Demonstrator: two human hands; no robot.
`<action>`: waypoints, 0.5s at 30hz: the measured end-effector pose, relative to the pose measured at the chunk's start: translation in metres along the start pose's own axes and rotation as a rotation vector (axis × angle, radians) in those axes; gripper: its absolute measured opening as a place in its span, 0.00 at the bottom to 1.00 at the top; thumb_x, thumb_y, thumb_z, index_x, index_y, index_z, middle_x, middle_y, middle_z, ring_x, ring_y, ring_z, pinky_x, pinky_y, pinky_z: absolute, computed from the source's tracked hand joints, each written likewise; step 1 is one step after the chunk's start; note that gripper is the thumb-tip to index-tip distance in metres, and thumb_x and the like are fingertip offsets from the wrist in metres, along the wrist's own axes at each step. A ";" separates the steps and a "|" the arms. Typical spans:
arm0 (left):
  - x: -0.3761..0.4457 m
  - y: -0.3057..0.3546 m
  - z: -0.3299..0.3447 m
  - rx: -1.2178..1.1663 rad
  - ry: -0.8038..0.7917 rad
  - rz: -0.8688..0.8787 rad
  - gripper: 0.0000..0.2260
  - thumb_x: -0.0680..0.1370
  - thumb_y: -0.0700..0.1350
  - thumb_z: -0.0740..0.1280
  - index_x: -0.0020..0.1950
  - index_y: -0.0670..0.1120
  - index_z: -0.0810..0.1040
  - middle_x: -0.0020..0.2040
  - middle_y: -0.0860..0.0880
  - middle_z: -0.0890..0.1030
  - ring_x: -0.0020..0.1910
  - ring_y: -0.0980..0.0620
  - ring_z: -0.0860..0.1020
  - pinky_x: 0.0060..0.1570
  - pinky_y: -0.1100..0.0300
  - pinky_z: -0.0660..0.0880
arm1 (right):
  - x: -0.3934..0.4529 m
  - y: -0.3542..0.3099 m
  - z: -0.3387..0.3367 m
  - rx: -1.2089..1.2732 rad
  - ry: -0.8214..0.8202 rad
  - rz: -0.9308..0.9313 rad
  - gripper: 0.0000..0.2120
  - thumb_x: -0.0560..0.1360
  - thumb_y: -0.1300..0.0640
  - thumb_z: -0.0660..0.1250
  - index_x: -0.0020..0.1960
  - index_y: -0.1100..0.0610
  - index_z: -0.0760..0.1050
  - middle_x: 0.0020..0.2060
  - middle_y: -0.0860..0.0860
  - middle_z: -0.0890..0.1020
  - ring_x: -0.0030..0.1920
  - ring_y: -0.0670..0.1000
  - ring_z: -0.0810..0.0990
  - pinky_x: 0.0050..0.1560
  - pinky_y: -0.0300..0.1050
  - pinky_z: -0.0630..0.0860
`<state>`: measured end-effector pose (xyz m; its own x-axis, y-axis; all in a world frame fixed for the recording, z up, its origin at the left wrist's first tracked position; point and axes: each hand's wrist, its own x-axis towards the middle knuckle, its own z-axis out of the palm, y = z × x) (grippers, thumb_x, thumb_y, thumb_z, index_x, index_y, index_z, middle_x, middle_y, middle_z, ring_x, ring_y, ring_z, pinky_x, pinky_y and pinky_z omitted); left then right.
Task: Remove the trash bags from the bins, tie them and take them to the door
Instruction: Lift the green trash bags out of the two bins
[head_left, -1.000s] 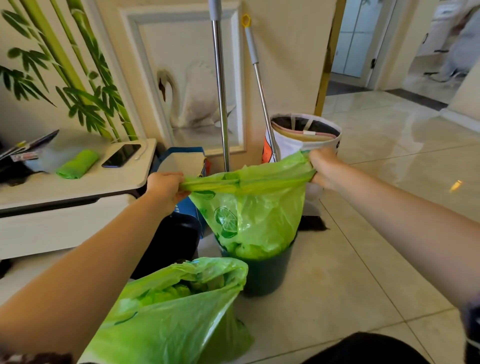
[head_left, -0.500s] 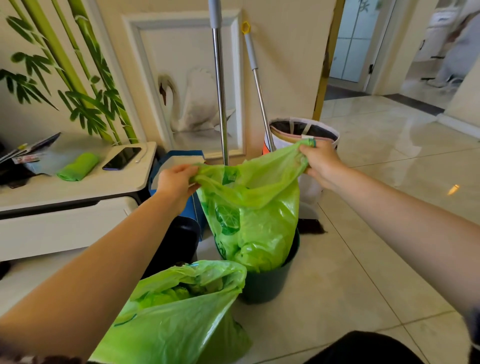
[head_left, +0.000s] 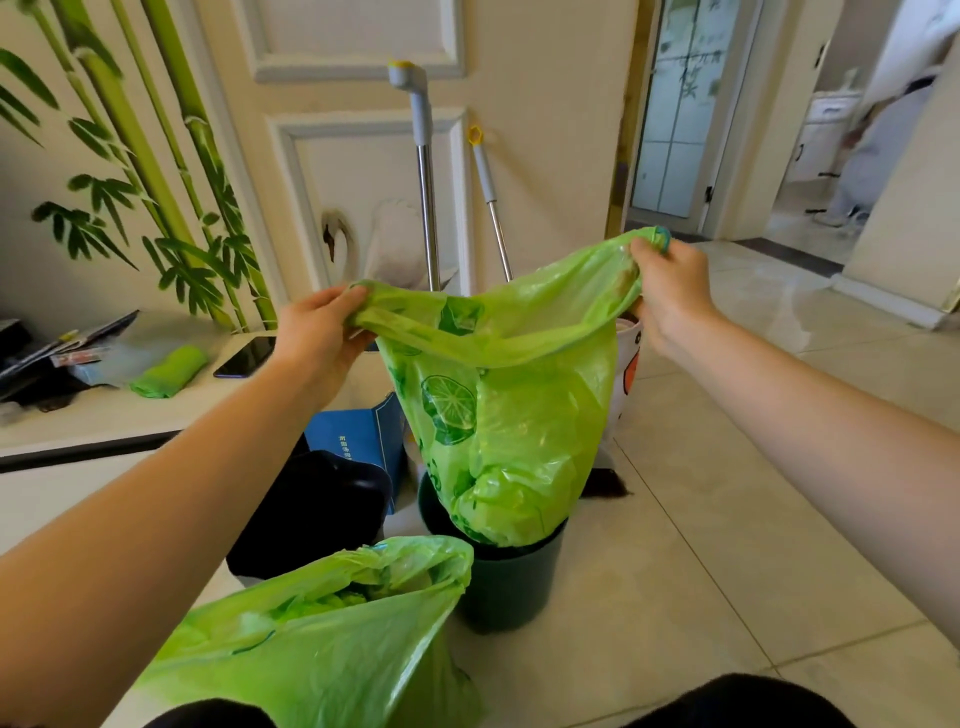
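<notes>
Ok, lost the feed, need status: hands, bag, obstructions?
Left hand and right hand gripping green bag rim. Bag bottom inside dark bin. Second bag in foreground.

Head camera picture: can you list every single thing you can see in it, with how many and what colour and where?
Lifted trash bag: one, green with lime prints, bottom in the round bin
Round bin: one, dark green, on the floor
Second trash bag: one, green, open, nearest the camera
Black bin: one, left of the round bin
Blue box: one, behind the black bin
Handles: two, silver, against the wall
White container: one, behind the lifted bag
Phone: one, black, on the white cabinet
Green roll: one, on the cabinet
Left hand: holds the bag's left rim
Right hand: holds its right rim
</notes>
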<state>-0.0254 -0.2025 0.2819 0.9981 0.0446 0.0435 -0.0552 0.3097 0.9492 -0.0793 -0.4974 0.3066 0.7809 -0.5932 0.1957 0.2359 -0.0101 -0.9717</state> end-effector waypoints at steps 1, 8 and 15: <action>-0.004 0.004 0.002 -0.009 -0.015 0.003 0.03 0.77 0.39 0.66 0.47 0.41 0.79 0.44 0.43 0.81 0.47 0.46 0.81 0.51 0.53 0.80 | -0.003 -0.006 -0.007 0.013 0.016 -0.003 0.09 0.78 0.61 0.62 0.40 0.59 0.76 0.39 0.56 0.78 0.45 0.56 0.80 0.55 0.62 0.79; -0.039 0.021 0.019 -0.043 -0.097 0.002 0.03 0.77 0.39 0.67 0.46 0.40 0.79 0.40 0.46 0.81 0.38 0.52 0.82 0.41 0.60 0.80 | -0.036 -0.043 -0.051 0.104 0.048 -0.031 0.10 0.78 0.63 0.62 0.38 0.57 0.74 0.36 0.54 0.78 0.37 0.51 0.81 0.46 0.51 0.82; -0.074 0.015 0.026 0.143 -0.148 -0.117 0.03 0.77 0.37 0.66 0.44 0.40 0.78 0.39 0.44 0.80 0.33 0.53 0.81 0.36 0.62 0.82 | -0.071 -0.049 -0.084 -0.014 0.039 -0.039 0.10 0.73 0.64 0.65 0.34 0.56 0.75 0.30 0.54 0.75 0.32 0.51 0.79 0.38 0.47 0.79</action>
<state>-0.0993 -0.2254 0.3013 0.9913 -0.1267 -0.0348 0.0558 0.1664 0.9845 -0.1950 -0.5218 0.3295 0.7484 -0.6228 0.2282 0.2574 -0.0445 -0.9653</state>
